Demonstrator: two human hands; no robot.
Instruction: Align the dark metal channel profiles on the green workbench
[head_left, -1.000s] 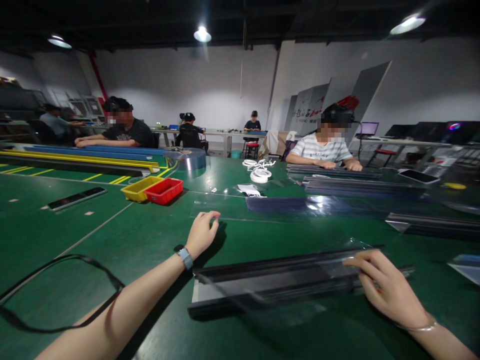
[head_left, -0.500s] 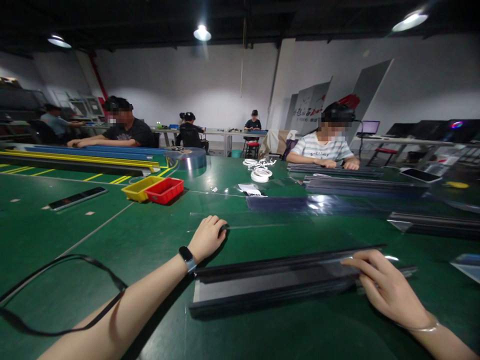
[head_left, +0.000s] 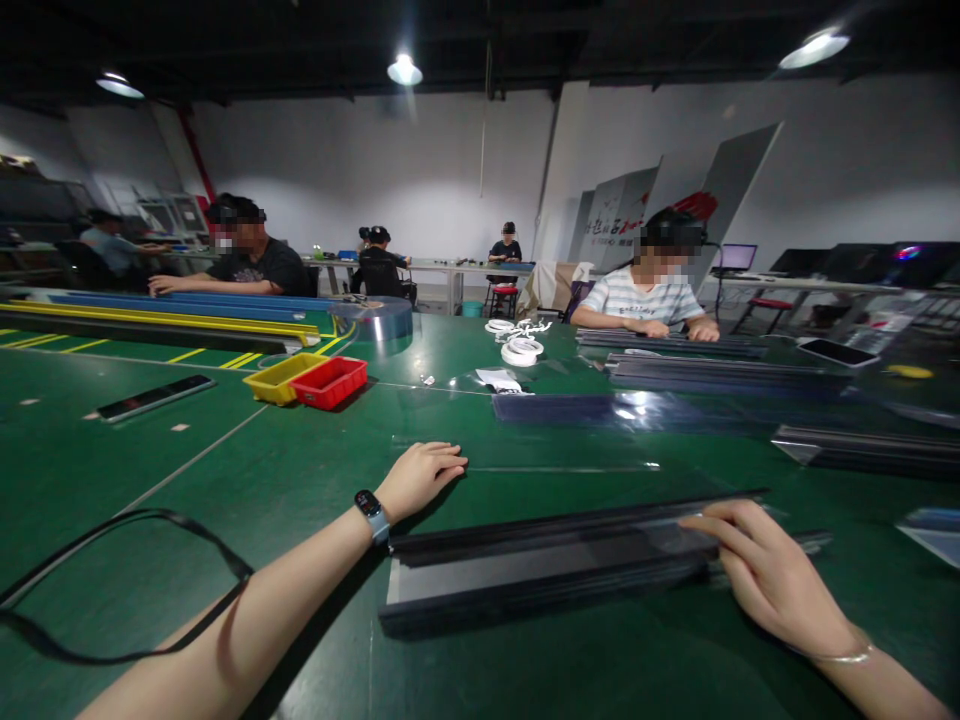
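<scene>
My left hand (head_left: 421, 480), with a watch on its wrist, lies at the near left edge of a clear plastic strip (head_left: 525, 457), its fingers stretched out and nothing gripped in them. Nearer to me, a pair of long dark strips with a pale band between them (head_left: 525, 565) rests on the green table (head_left: 285, 500). My right hand (head_left: 765, 560) is at the right end of this piece, thumb and fingers closed around its edge. The thumb tip is partly hidden.
Yellow (head_left: 281, 378) and red (head_left: 330, 382) bins and a phone (head_left: 156, 397) lie to the left. White rolls (head_left: 521, 350) and a purple-tinted sheet (head_left: 555, 408) lie beyond my hands. Dark strips (head_left: 862, 445) lie at right. Opposite, a person in a striped shirt (head_left: 637, 297) handles strips.
My left hand has moved slightly right and toward me, its fingers extending from a curled pose. The clear strip has shifted the same way. My right hand is nearly unmoved.
</scene>
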